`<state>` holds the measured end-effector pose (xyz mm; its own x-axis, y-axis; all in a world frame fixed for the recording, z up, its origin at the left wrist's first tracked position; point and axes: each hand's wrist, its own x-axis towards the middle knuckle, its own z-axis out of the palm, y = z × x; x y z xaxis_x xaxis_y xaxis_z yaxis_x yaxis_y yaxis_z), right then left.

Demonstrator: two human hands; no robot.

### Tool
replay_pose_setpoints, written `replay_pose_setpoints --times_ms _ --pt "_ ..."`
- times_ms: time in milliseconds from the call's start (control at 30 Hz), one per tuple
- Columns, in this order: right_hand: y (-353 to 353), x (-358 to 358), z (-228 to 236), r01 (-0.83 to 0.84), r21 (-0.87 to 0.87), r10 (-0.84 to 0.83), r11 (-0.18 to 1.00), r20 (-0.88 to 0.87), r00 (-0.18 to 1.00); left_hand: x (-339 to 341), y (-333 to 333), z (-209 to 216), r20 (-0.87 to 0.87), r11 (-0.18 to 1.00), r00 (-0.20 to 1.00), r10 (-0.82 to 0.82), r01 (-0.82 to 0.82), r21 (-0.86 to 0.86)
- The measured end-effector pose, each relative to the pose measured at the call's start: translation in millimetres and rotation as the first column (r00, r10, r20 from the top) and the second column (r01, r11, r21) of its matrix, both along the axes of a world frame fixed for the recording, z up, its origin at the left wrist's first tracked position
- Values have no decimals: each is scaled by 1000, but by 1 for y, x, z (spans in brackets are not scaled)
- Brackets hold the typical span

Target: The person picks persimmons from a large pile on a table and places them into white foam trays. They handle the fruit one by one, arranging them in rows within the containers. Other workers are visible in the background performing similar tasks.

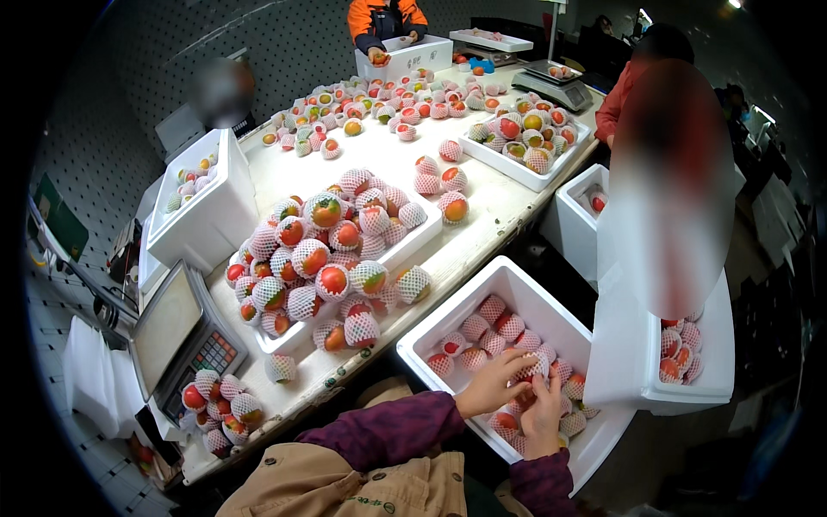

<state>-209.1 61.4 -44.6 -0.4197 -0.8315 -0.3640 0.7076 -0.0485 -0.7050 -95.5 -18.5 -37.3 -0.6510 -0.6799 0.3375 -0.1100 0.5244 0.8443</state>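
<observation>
My left hand [495, 385] and my right hand [541, 418] meet over a white foam box [422, 332] at the table's front edge. Between their fingertips is a tomato in a pink-and-white foam net [536, 364], partly hidden by the left fingers. Several more netted tomatoes [491, 342] lie packed inside that box, some under my hands. To the left on the table, a white foam tray [405, 250] is heaped with red and greenish tomatoes [308, 257] in foam nets.
A weighing scale [194, 332] stands at the table's left, with netted tomatoes [226, 409] by it. Farther back are loose netted tomatoes [345, 108], a filled tray [517, 168] and another scale [551, 84]. Another box [706, 375] stands right. People work at the far end and right.
</observation>
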Motion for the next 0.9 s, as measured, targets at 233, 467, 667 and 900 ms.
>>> replay_pose_setpoints --times_ms 233,467,667,900 --pt "-5 -9 -15 36 19 -38 999 106 994 -19 -12 -19 40 995 995 93 -92 -29" --pt "-7 -15 -1 -70 -23 73 997 251 965 -21 -15 -7 -65 923 952 300 -273 271" --pt "0 -17 -17 -46 3 44 999 286 957 0 -19 -37 -67 899 972 -227 235 369" --pt "-4 -15 -26 -36 77 21 996 188 982 -15 -18 -32 30 997 1000 -6 3 82"
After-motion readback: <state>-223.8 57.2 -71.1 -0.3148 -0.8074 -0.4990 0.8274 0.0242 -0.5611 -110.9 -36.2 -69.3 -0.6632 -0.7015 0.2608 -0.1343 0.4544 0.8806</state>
